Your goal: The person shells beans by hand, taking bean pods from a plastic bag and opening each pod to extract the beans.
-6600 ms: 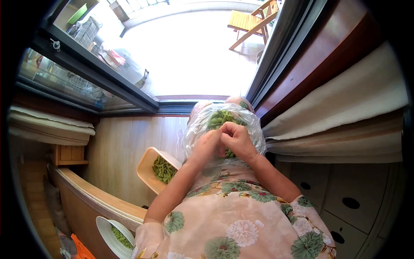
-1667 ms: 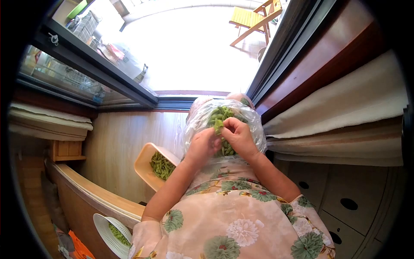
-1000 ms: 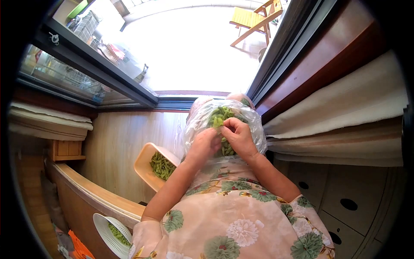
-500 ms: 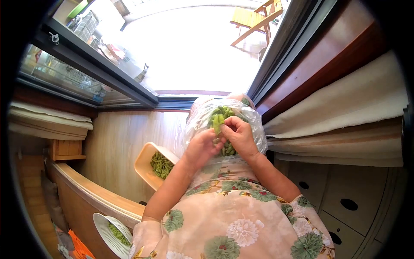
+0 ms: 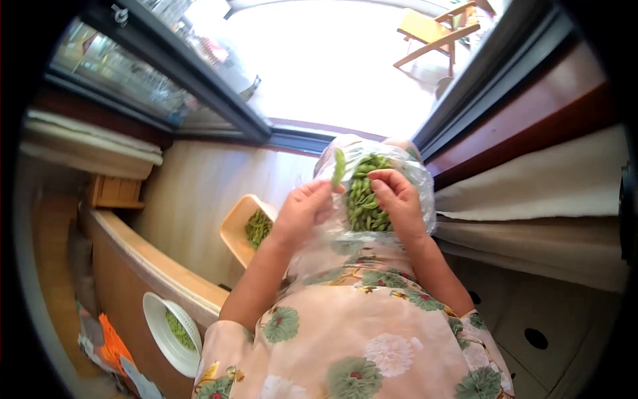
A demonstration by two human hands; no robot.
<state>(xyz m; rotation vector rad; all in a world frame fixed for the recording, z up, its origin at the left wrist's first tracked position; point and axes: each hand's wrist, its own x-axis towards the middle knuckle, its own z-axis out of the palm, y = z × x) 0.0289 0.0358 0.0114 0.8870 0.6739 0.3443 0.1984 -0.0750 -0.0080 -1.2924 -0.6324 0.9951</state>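
Note:
A plastic bag point(image 5: 422, 179) lies spread over my lap, with a pile of green soybean pods point(image 5: 365, 206) on it. At the pile's left side my left hand point(image 5: 302, 209) is closed on a single pod point(image 5: 339, 165), which sticks up from the fingertips. Over the right part of the pile, my right hand point(image 5: 402, 201) has its thumb and forefinger pinched together. Whatever is between those fingertips is too small to make out. The left fingers are partly smeared by motion.
A light orange bin point(image 5: 234, 223) with green pods or hulls stands on the floor to the left. Nearer, a white basket point(image 5: 154, 312) with green beans sits by a curved wooden edge point(image 5: 156, 259). Ahead are a sliding door frame point(image 5: 199, 73) and a wooden chair point(image 5: 425, 30).
My hands were together on a pod above the pile and have now separated. The left hand has moved left with a pod, and more of the pile shows. The camera view has shifted.

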